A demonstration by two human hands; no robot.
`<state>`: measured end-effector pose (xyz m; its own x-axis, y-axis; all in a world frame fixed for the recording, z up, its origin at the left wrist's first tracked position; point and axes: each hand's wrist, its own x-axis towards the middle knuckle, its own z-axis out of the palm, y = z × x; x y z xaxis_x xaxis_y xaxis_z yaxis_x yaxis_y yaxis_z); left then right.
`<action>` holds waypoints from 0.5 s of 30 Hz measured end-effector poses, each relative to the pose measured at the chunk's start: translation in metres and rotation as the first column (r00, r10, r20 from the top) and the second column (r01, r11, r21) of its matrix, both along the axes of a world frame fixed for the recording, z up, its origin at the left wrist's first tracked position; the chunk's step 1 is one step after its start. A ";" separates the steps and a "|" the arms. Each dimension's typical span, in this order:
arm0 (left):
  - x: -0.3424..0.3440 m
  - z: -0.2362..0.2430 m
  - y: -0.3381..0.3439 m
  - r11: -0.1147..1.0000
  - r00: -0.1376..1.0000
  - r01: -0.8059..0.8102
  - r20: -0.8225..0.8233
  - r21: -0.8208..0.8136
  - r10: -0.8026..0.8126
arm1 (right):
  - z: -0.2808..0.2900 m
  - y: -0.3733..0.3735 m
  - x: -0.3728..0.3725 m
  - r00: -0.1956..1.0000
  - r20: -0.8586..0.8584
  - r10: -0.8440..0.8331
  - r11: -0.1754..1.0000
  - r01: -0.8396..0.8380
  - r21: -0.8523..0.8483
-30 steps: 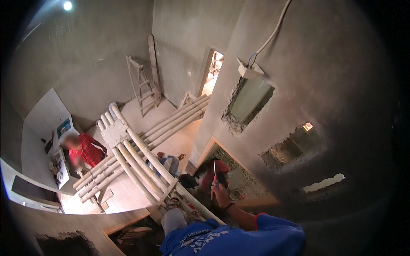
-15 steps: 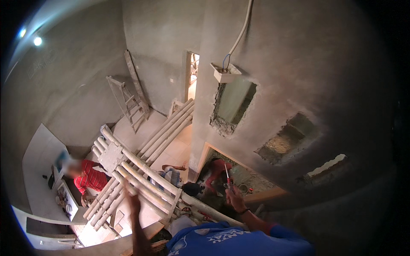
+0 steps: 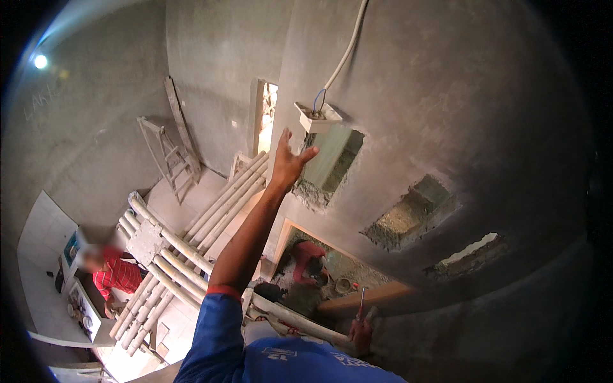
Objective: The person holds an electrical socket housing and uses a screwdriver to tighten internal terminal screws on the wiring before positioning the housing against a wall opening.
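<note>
My left hand (image 3: pixel 292 163) is raised at the end of a stretched arm, thumb and fingers apart, with nothing in it. Just above its fingertips in the picture hangs a white electrical box (image 3: pixel 317 119) with blue and dark wires, joined to a pale conduit (image 3: pixel 347 50). The hand overlaps the edge of a rough rectangular wall opening (image 3: pixel 333 159); whether it touches is unclear. Low at the right, my right hand (image 3: pixel 361 333) is closed around a slim, rod-like tool (image 3: pixel 363 302) pointing upward. The exact kind of tool cannot be made out.
Bamboo-like poles (image 3: pixel 175 265) form a scaffold below me, with a pale slab (image 3: pixel 144 242) on them. A person in red stripes (image 3: pixel 121 276) is at the left; another person (image 3: pixel 308 262) crouches beyond a wood-framed opening. A stepladder (image 3: pixel 167 153) and more wall openings (image 3: pixel 412 214) are farther off.
My left arm has risen from over the poles toward the white box, its fingers spreading. My right hand has dropped lower with the slim tool. The view has shifted to the right.
</note>
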<state>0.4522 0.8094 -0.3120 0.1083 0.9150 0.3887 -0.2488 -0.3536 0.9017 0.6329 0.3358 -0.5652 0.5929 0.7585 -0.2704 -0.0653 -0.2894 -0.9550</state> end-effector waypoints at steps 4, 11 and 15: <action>0.013 0.023 0.011 0.994 0.992 0.093 0.088 -0.049 -0.089 | -0.019 -0.014 -0.002 1.000 0.011 0.012 0.998 -0.011 -0.066; 0.017 0.049 0.011 0.984 0.946 0.177 0.269 0.039 -0.180 | 0.010 0.008 -0.013 0.999 -0.045 0.005 1.000 -0.005 -0.006; 0.016 0.050 0.010 0.984 0.961 0.172 0.212 0.035 -0.176 | 0.025 0.022 -0.011 0.999 0.044 0.022 1.000 -0.022 0.007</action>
<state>0.4679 0.8198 -0.2624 0.1783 0.8827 0.4348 -0.4938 -0.3019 0.8155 0.6220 0.3579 -0.5402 0.5874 0.7734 -0.2385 -0.0168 -0.2830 -0.9590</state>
